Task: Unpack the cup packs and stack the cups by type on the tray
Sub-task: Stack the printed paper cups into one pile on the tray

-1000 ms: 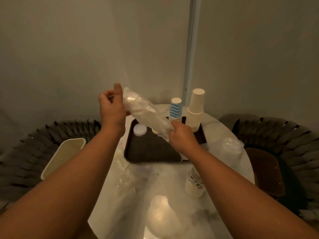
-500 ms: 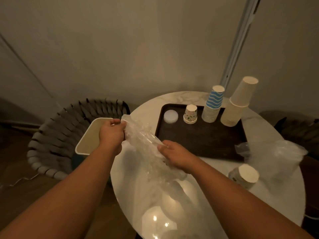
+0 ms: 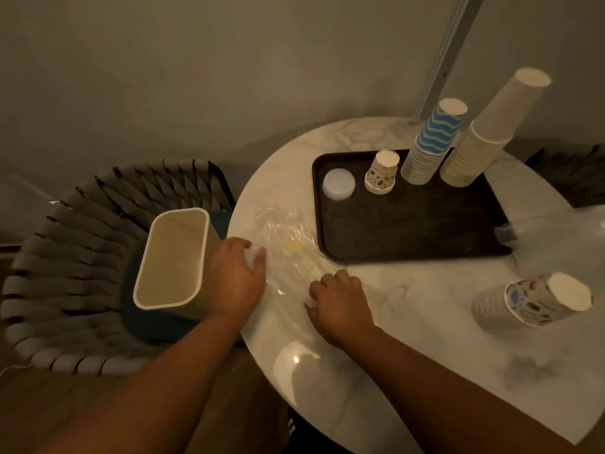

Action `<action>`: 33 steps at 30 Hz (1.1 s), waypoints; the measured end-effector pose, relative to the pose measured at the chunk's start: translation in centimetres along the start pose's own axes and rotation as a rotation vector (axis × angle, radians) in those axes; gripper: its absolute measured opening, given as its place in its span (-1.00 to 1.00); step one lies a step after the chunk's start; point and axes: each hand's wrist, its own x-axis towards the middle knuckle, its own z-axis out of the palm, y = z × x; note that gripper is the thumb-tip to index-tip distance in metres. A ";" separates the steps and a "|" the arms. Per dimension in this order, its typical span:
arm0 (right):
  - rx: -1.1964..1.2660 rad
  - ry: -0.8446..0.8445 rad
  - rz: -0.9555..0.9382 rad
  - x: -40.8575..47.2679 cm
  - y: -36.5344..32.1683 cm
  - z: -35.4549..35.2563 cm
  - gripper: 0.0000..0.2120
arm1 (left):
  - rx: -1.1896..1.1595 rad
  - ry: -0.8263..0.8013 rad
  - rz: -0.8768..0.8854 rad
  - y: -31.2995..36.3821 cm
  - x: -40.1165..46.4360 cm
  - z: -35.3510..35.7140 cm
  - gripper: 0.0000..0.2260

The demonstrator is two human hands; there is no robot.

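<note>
A crumpled clear plastic wrapper (image 3: pixel 288 240) lies on the marble table's left side, just in front of the dark tray (image 3: pixel 409 234). My left hand (image 3: pixel 237 276) grips its left end at the table edge. My right hand (image 3: pixel 340 299) has curled fingers on its near end. On the tray stand a clear lidded cup (image 3: pixel 339 184), a short patterned cup stack (image 3: pixel 381 172), a blue wavy cup stack (image 3: pixel 432 145) and a tall plain cup stack (image 3: pixel 487 136). Another patterned cup stack (image 3: pixel 537 299) lies on its side at the right.
A cream bin (image 3: pixel 173 257) stands on a woven chair (image 3: pixel 65 257) left of the table, right beside my left hand. A second clear plastic bag (image 3: pixel 563 237) lies at the tray's right end. The round table (image 3: pixel 425 339) ends close to my arms.
Both hands have brought the wrapper down from above the tray to the table's left side, beside the bin. The view has swung left and downward.
</note>
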 end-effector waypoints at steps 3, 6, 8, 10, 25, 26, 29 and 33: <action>-0.016 0.164 0.097 -0.8 0.0 1.6 -0.48 | 0.370 -0.349 0.355 -2.1 -2.6 1.7 -0.32; -0.003 0.021 0.122 -1.1 0.4 3.9 -0.18 | 0.467 -0.502 0.356 -3.7 -2.1 3.7 -0.19; -0.006 -0.026 0.127 -1.1 0.9 5.4 -0.17 | 0.500 -0.523 0.389 -4.0 -1.6 4.4 -0.21; -0.014 -0.071 0.147 -1.2 1.0 6.0 -0.18 | 0.547 -0.544 0.428 -4.3 -1.0 4.8 -0.25; 0.043 -0.074 0.076 -3.5 2.4 2.4 -0.23 | 0.467 -0.413 0.591 -1.0 0.0 0.9 -0.22; 0.064 -0.055 0.072 -3.9 3.0 1.9 -0.25 | 0.438 -0.394 0.620 0.0 0.0 0.9 -0.24; 0.128 -0.040 0.081 -6.1 5.1 0.9 -0.24 | 0.370 -0.373 0.689 3.8 -0.7 2.1 -0.30; 0.197 -0.055 0.080 -9.9 9.1 0.7 -0.30 | 0.246 -0.443 0.738 9.2 -3.1 5.1 -0.33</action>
